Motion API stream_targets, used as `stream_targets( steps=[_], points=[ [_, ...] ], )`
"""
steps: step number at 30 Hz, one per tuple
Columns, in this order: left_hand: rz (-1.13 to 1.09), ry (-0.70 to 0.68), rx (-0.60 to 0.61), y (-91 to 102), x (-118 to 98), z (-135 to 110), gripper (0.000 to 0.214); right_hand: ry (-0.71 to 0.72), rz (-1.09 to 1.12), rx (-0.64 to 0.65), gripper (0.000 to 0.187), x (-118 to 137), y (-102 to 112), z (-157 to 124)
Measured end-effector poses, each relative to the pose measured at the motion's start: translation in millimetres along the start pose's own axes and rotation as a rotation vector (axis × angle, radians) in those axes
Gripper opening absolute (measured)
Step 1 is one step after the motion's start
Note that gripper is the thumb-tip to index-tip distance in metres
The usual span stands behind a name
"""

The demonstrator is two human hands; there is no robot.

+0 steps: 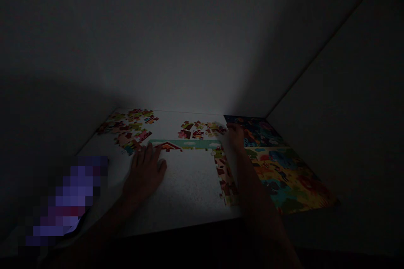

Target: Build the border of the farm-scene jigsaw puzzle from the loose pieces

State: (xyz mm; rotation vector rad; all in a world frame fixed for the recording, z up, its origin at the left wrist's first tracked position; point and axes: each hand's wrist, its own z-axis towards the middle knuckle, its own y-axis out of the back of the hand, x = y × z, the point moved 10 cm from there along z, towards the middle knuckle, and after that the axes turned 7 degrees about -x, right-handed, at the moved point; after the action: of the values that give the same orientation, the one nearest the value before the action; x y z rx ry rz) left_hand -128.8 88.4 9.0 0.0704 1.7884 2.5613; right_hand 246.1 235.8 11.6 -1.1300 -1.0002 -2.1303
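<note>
My left hand [145,168] lies palm down on the white table with its fingers apart. Its fingertips touch or come close to the left end of a joined strip of jigsaw puzzle [189,145], which shows a red roof and clouds. From the strip's right end, a joined puzzle column [223,172] runs toward me. My right hand [236,135] is beyond that corner with its fingers curled together, beside a group of loose puzzle pieces [198,128]. Whatever is between those fingers is hidden in the dim light.
Many loose puzzle pieces [126,128] are heaped at the table's far left. Two picture sheets, one dark [265,130] and one yellow [290,176], cover the right side. A blurred purple object [69,201] stands at left. Walls bound the table's back and right.
</note>
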Motion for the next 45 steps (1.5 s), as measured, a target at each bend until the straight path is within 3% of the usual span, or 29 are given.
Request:
stream_targets(
  steps=[21,30,39,42,45],
  points=[
    [-0.11,-0.015,0.031,-2.0,2.1,7.5,0.053,-0.023,0.012,0.155,0.031,-9.6,-9.5,7.5],
    [-0.11,-0.004,0.044,1.8,-1.0,8.3,0.051,-0.061,0.03,0.14,0.029,-14.7,-10.1,7.6],
    [-0.016,0.013,-0.016,1.3,1.3,5.8,0.052,0.022,-0.051,0.15,0.024,4.1,-13.7,-5.1],
    [-0.026,0.025,-0.038,3.5,2.8,4.5,0.051,0.098,-0.12,0.187,0.025,18.4,-25.9,-9.9],
    [-0.043,0.037,-0.05,7.4,3.3,2.6,0.051,0.199,-0.238,0.283,0.03,41.9,-52.1,-14.4]
  ],
)
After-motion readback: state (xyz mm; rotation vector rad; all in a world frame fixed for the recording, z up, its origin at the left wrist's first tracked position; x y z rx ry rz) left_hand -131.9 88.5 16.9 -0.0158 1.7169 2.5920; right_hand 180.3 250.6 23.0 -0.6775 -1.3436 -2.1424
